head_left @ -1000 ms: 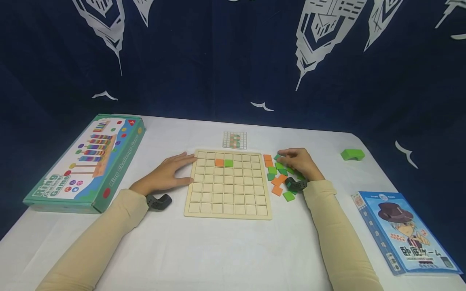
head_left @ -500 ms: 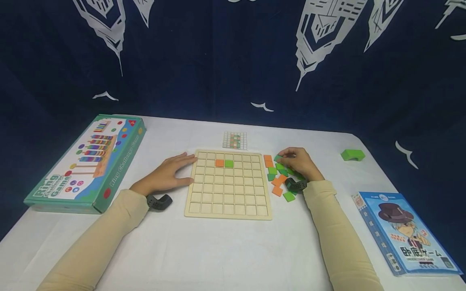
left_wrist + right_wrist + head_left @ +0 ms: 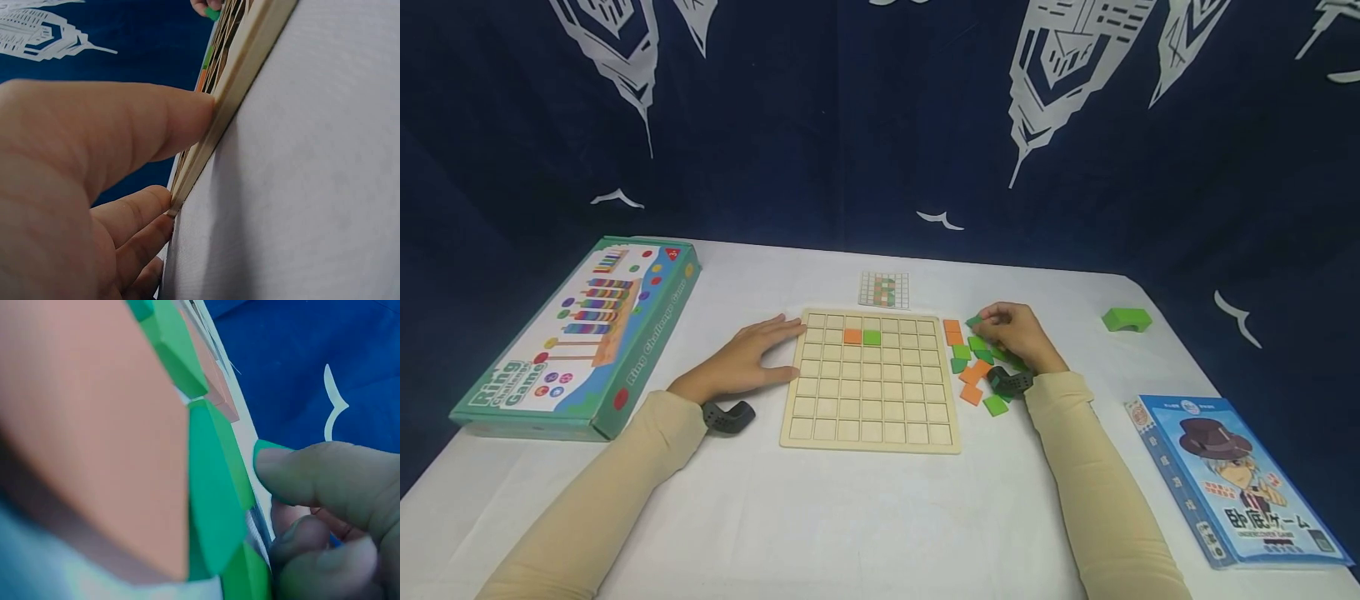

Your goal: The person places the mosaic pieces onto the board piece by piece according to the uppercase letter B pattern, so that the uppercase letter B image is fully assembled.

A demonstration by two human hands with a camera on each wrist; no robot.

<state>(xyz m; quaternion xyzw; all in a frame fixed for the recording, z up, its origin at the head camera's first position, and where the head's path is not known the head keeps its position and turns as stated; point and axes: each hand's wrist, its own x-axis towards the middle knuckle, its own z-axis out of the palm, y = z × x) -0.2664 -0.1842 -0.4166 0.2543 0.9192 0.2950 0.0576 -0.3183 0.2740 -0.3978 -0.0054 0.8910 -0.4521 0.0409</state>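
1. While held in a narrow pinch by thumb and fingers of the right hand (image 3: 1015,333), shows as a dark green piece (image 3: 973,322); sits beyond the right edge of the wooden grid board (image 3: 861,409), near its far corner;
2. beside the board and partly under the same hand, loose orange and green tiles (image 3: 961,352);
3. on the board, side by side in the second row from the top, one orange tile (image 3: 852,336) and one light green tile (image 3: 871,337);
4. touching the left edge with thumb and fingers spread, gripping nothing, left hand (image 3: 745,360);
5. past the board, small patterned card (image 3: 883,290); at right, green block (image 3: 1126,319) and, nearer, blue box (image 3: 1243,479); at left, green box (image 3: 580,333); behind, dark blue curtain (image 3: 775,125).
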